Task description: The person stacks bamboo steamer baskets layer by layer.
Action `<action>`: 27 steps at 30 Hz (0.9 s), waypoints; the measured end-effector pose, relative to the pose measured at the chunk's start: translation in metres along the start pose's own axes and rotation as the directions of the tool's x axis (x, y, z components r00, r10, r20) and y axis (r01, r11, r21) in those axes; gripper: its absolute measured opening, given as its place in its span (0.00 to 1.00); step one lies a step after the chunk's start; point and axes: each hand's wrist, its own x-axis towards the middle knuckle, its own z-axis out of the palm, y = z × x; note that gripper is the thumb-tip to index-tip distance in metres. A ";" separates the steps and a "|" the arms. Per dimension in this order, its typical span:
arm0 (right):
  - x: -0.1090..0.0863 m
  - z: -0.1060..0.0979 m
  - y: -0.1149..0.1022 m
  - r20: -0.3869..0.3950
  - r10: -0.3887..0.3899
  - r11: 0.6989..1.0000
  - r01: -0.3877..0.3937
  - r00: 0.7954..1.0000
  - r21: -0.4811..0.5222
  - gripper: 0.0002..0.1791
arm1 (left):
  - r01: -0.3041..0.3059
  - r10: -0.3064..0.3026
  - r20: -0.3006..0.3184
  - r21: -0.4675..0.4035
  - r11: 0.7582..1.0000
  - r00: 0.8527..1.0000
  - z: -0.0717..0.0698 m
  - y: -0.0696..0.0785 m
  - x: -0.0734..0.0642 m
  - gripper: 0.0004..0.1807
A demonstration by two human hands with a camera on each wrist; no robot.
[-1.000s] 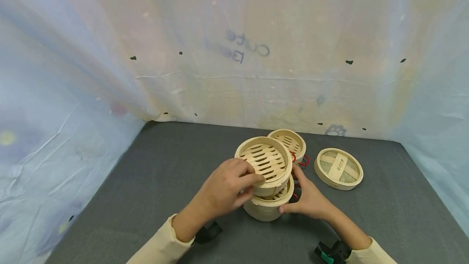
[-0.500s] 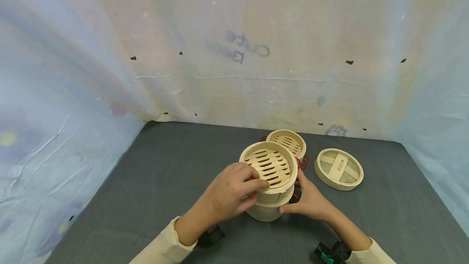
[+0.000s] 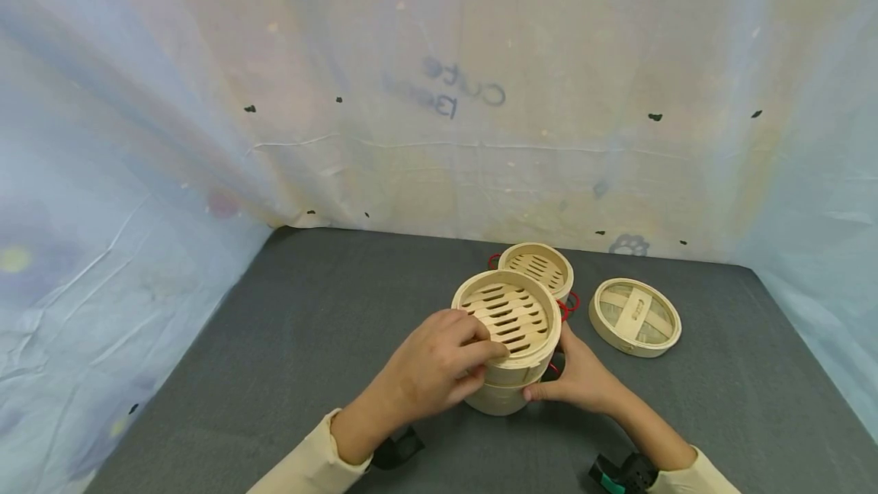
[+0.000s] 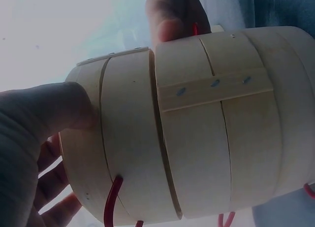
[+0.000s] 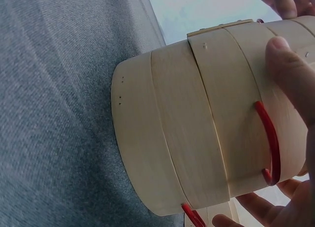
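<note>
A bamboo steamer basket [image 3: 507,319] with a slatted floor and red cord handles sits on top of a lower bamboo steamer basket [image 3: 497,401]. My left hand [image 3: 442,364] grips the upper basket's near left rim between thumb and fingers. My right hand [image 3: 583,376] holds the lower stack from its right side, thumb in front and fingers behind. In the left wrist view a thin dark seam runs between the upper basket [image 4: 130,133] and the one below. The right wrist view shows the stack standing on the table, a red cord handle [image 5: 273,143] on its side.
Behind the stack stands another slatted steamer basket [image 3: 538,265] with red handles. A round bamboo lid [image 3: 635,315] with a crossbar handle lies to its right. The dark grey table [image 3: 329,296] meets a pale printed curtain [image 3: 549,189] at the back.
My left hand has moved the upper basket slightly right and down, onto the lower one, whose slats are now covered. My right hand has stayed in place.
</note>
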 end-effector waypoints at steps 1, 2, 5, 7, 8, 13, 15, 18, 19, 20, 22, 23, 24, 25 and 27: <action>0.000 0.000 0.000 -0.001 -0.002 1.000 0.002 1.000 0.000 0.67 | 0.001 -0.001 0.001 0.002 1.000 1.000 0.000 0.000 0.000 0.16; 0.000 0.000 0.000 -0.002 -0.004 1.000 0.004 1.000 -0.001 0.66 | 0.003 -0.003 0.004 0.005 1.000 1.000 0.000 0.001 -0.001 0.16; 0.000 0.000 0.001 -0.003 -0.013 1.000 0.013 1.000 -0.001 0.67 | 0.005 -0.005 0.006 0.007 1.000 1.000 0.000 0.001 -0.001 0.16; -0.001 0.000 0.001 -0.004 -0.017 1.000 0.017 1.000 -0.003 0.67 | 0.003 -0.003 0.005 0.008 1.000 1.000 0.000 0.001 -0.002 0.16; -0.001 0.000 0.001 -0.004 -0.017 1.000 0.017 1.000 -0.003 0.67 | 0.002 -0.002 0.005 0.009 1.000 1.000 0.001 0.001 -0.002 0.16; -0.001 0.001 0.001 -0.006 -0.015 1.000 0.015 1.000 -0.004 0.68 | -0.003 0.003 0.005 0.013 1.000 1.000 0.001 0.002 -0.002 0.16; -0.001 0.001 0.001 -0.005 -0.016 1.000 0.016 1.000 -0.002 0.68 | -0.002 0.002 0.009 0.015 1.000 1.000 0.001 0.002 -0.002 0.16; -0.001 0.001 0.002 -0.007 -0.020 1.000 0.020 1.000 -0.001 0.67 | 0.000 0.000 0.014 0.015 1.000 1.000 0.001 0.002 -0.003 0.16; 0.000 0.001 0.002 -0.007 -0.024 1.000 0.024 1.000 -0.002 0.67 | 0.001 -0.001 0.016 0.016 1.000 1.000 0.000 0.002 -0.003 0.16; 0.000 0.001 0.002 -0.007 -0.026 1.000 0.026 1.000 -0.001 0.66 | 0.002 -0.002 0.018 0.016 1.000 1.000 0.000 0.002 -0.003 0.16; 0.000 0.001 0.003 -0.008 -0.031 1.000 0.031 1.000 -0.001 0.66 | 0.003 -0.004 0.022 0.014 1.000 1.000 0.000 0.002 -0.003 0.16; 0.000 0.001 0.003 -0.007 -0.034 0.999 0.034 0.999 0.000 0.66 | 0.004 -0.005 0.024 0.012 1.000 1.000 0.000 0.002 -0.003 0.16; 0.000 0.001 0.003 -0.007 -0.036 0.999 0.036 0.999 -0.001 0.65 | 0.005 -0.005 0.025 0.011 1.000 1.000 0.000 0.002 -0.003 0.16; 0.000 0.001 0.003 -0.007 -0.039 0.999 0.039 0.999 -0.003 0.65 | 0.005 -0.005 0.025 0.009 1.000 1.000 0.000 0.002 -0.002 0.16; 0.000 0.001 0.003 -0.008 -0.045 0.999 0.045 0.999 -0.008 0.66 | 0.003 -0.003 0.023 0.004 1.000 1.000 0.000 0.002 -0.002 0.16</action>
